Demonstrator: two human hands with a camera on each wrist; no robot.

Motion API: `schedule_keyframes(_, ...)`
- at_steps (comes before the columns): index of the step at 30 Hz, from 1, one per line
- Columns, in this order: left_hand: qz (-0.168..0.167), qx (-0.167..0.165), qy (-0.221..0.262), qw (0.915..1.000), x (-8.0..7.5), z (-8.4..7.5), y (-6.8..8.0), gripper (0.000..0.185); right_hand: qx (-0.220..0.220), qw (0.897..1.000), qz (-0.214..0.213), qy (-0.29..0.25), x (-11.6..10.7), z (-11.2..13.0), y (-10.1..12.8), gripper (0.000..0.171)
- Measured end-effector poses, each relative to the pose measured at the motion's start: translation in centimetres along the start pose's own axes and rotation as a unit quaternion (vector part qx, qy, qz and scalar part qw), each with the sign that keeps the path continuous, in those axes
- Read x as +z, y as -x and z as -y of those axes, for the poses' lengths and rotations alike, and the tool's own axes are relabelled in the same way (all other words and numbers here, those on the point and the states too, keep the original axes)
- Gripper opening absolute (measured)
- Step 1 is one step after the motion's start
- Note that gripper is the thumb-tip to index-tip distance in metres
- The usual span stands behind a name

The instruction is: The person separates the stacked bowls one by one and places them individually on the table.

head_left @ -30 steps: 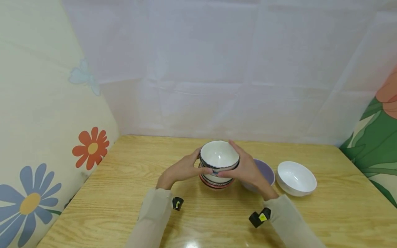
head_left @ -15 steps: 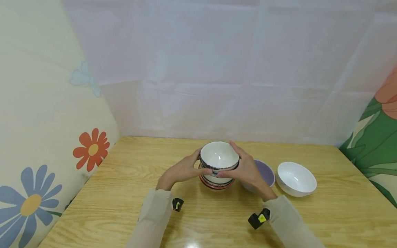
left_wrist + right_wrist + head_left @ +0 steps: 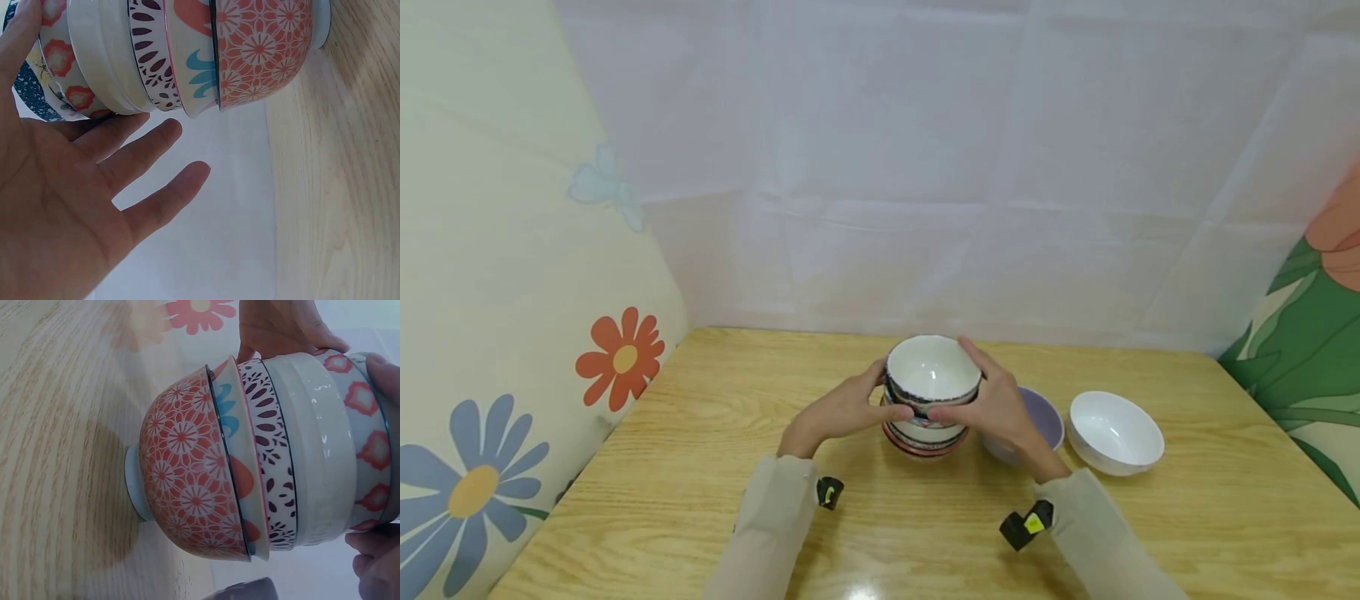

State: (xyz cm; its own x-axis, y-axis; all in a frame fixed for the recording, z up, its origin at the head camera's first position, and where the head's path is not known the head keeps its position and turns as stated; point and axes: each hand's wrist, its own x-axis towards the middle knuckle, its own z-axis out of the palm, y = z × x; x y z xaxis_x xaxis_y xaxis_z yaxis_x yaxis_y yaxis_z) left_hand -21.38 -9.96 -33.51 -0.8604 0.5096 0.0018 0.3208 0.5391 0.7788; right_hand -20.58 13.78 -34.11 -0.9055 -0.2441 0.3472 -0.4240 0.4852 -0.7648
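Note:
A stack of several patterned bowls [image 3: 925,437] stands mid-table; its bottom bowl [image 3: 187,469] has an orange-red flower pattern. The top bowl [image 3: 932,372], white inside with a dark blue rim and red flowers outside [image 3: 369,450], sits slightly raised and tilted on the stack. My left hand [image 3: 842,410] holds its left side, thumb up at the rim; in the left wrist view the thumb lies on that bowl [image 3: 59,69] while the lower fingers [image 3: 150,144] stretch out free. My right hand [image 3: 1000,408] grips its right side, thumb across the front, fingers over the far rim.
A purple bowl [image 3: 1041,417] sits just right of the stack, partly behind my right hand, and a plain white bowl [image 3: 1116,432] lies further right. The wooden table [image 3: 700,467] is walled by flowered cloth on the left and right and white sheeting behind.
The top bowl has risen a little and tipped slightly in both hands. The rest of the stack and the other bowls have stayed put.

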Motion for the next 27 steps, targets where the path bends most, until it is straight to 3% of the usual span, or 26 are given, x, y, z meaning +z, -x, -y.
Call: schedule_keyframes(27,0.0,0.004,-0.005,1.0,0.0,0.0,0.0,0.098,0.012,0.998,-0.026,-0.055,-1.4,0.4,-0.2,0.103)
